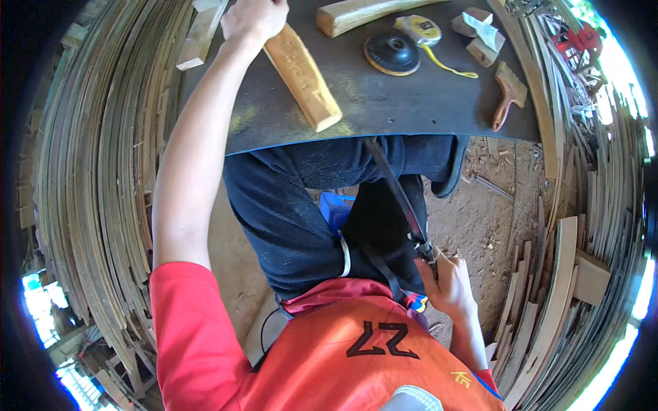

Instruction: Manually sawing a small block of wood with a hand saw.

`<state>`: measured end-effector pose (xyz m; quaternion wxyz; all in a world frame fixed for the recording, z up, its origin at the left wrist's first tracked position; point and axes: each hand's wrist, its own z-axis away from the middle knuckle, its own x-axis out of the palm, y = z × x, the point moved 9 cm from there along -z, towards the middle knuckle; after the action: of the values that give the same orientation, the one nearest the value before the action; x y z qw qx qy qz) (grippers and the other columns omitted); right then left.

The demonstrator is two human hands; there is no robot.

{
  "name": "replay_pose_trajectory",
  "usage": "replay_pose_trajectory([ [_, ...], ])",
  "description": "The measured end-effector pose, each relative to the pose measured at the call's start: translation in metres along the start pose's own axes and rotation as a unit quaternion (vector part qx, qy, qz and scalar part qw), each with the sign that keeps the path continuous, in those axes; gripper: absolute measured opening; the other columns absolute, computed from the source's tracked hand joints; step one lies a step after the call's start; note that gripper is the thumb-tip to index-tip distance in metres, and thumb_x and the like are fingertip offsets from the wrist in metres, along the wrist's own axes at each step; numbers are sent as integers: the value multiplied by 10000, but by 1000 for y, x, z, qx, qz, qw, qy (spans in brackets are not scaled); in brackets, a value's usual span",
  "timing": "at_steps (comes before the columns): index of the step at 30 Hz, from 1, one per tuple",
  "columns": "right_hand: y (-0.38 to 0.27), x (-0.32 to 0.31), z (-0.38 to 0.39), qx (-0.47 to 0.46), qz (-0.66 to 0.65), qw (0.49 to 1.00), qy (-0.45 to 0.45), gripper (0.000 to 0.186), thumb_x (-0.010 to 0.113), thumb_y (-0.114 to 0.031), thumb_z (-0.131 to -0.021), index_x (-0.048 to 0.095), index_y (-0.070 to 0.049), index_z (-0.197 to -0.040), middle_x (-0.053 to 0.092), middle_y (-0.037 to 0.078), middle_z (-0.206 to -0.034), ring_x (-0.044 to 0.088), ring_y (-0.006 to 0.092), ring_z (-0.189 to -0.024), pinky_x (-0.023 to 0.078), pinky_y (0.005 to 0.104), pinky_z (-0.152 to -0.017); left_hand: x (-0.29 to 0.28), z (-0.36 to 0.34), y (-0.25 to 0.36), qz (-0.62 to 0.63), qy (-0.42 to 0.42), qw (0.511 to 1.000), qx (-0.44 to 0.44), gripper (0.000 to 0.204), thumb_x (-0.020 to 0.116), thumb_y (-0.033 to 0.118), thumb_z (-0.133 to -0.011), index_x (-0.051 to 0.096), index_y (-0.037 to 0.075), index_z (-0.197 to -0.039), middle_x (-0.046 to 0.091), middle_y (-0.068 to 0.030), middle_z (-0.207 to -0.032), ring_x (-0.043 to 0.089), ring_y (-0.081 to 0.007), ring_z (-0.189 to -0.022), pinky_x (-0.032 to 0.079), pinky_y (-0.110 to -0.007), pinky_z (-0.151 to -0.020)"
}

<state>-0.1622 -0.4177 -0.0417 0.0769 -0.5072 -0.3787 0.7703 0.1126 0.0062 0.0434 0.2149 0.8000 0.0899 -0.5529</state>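
— Block (303, 77): on dark board (411, 103), far end under left hand (253, 17), fingers closed on it. Looks stiff, solid, light enough; better gripped mid-length.

— Right hand (449, 284)?

— Low beside hip, clamped on strap (404, 202). Near block: disc (391, 53), tape measure (419, 29), brush (509, 96). Nothing blocking.

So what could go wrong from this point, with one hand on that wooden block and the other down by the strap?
The wooden block is held only at its far end by the left hand; its near end sits close to the dark board's edge and might slide off onto the lap. The right hand grips a black strap running under the board, so a tug could perhaps tip it, spilling the sanding disc and brush.
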Motion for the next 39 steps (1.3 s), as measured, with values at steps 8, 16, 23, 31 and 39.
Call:
replay_pose_trajectory([
  [8, 8, 5, -21, -23, -79, 996, 34, 365, 740, -287, -957, 552, 26, -960, 594, 173, -575, 650, 404, -535, 456, 459, -477, -22, 60, -23, 152, 11, 986, 68, 624, 534, 699, -966, 700, 177, -1266, 719, -123, -1255, 668, -299, -1209, 499, -474, -1040],
  [16, 21, -3, -56, -73, -100, 992, 16, 264, 676, -185, -987, 524, 15, -1066, 619, 200, -628, 651, 442, -588, 453, 496, -487, -70, 211, 47, 124, -44, 943, 306, 606, 882, 452, -777, 694, 126, -1251, 628, -85, -1424, 594, -316, -1315, 478, -472, -1113],
  [23, -8, -16, -72, -68, -117, 991, 19, 209, 620, -114, -1011, 539, 17, -1153, 636, 227, -677, 661, 451, -625, 460, 497, -502, -58, 214, 25, 172, 7, 952, 254, 546, 853, 327, -842, 674, 94, -1302, 652, -102, -1391, 614, -306, -1291, 496, -450, -1091],
  [31, -56, 0, -91, -148, -88, 983, 65, 212, 642, -156, -1002, 566, -2, -1126, 648, 183, -664, 664, 399, -579, 498, 467, -508, -51, 213, 26, 183, 15, 948, 259, 533, 872, 267, -826, 693, 77, -1291, 672, -101, -1382, 629, -280, -1292, 496, -433, -1100],
  [39, -62, 7, -98, -135, -21, 985, 107, 257, 623, -227, -1023, 579, -1, -1139, 629, 151, -622, 651, 362, -528, 489, 443, -475, -45, 222, 18, 186, 56, 956, 219, 667, 836, 274, -875, 592, -4, -1431, 610, -204, -1447, 592, -347, -1343, 464, -443, -1124],
])
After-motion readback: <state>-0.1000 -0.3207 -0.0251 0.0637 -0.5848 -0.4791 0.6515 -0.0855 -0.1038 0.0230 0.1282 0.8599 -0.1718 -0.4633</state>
